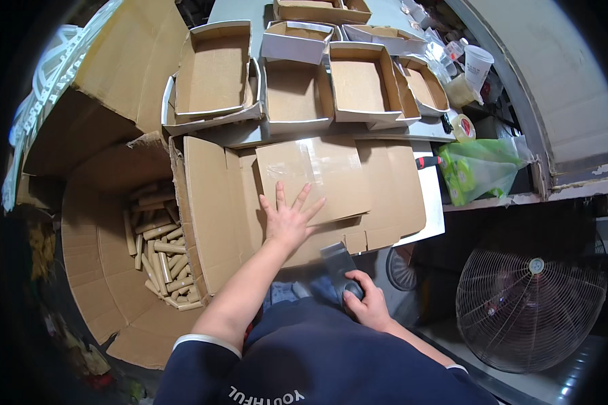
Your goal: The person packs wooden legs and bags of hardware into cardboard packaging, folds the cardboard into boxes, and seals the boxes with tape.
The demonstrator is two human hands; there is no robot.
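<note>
My left hand (290,223) lies flat with its fingers spread, pressing on a closed brown cardboard box (341,182). Clear tape (314,158) runs across the top of that box. Beneath it is a larger sheet of cardboard (395,196) with folded-up flaps at its left. Close to my body, below the sheet's front edge, my right hand (368,300) grips a dark tool with a broad grey end, apparently a tape dispenser (338,260). The fingers partly cover its handle.
A big open carton (101,270) with several short cardboard tubes (165,260) stands at the left. Several open box trays (213,74) are stacked at the back. At the right are a tape roll (463,128), a green bag (479,172), a white cup (477,64) and a caged fan (530,310).
</note>
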